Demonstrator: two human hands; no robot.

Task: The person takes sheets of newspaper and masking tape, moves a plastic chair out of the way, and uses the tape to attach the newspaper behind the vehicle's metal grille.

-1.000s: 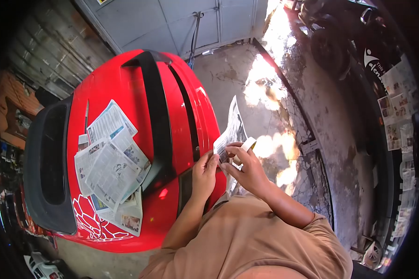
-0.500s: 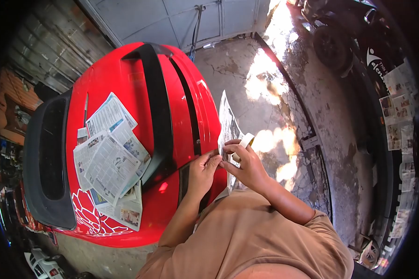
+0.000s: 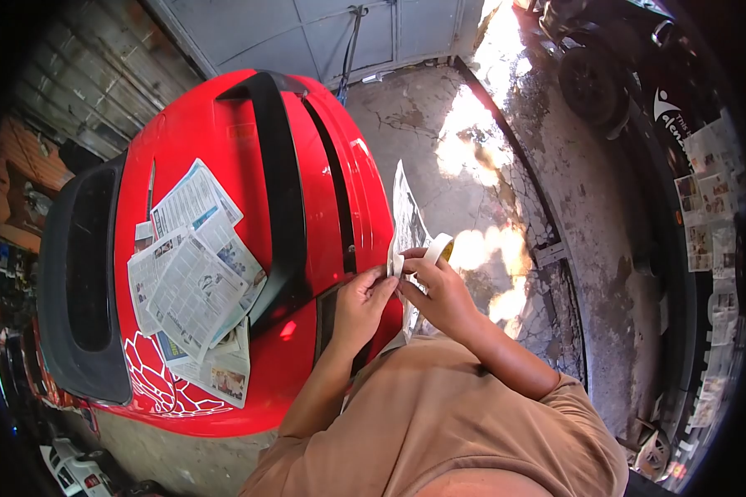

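Note:
A newspaper sheet [image 3: 408,217] hangs upright beside the rear bumper of the red car [image 3: 358,195]. My left hand [image 3: 363,305] is closed at the sheet's near edge, thumb and fingers pinched together. Close beside it, my right hand [image 3: 441,290] has bent fingers around a roll of pale masking tape [image 3: 441,247]. A short whitish strip [image 3: 398,265], apparently tape, shows between the fingertips of both hands. My fingers partly hide the sheet's lower edge and part of the roll.
Several loose newspaper sheets [image 3: 195,286] lie on the car's rear surface, beside a black spoiler [image 3: 280,174]. A grey metal door [image 3: 307,37] stands beyond. On the right is a dark vehicle [image 3: 667,166] with papers on its side.
The tape roll has turned in my right hand and shows more of its ring. The whitish strip between my fingertips is now more visible. My left hand has barely moved.

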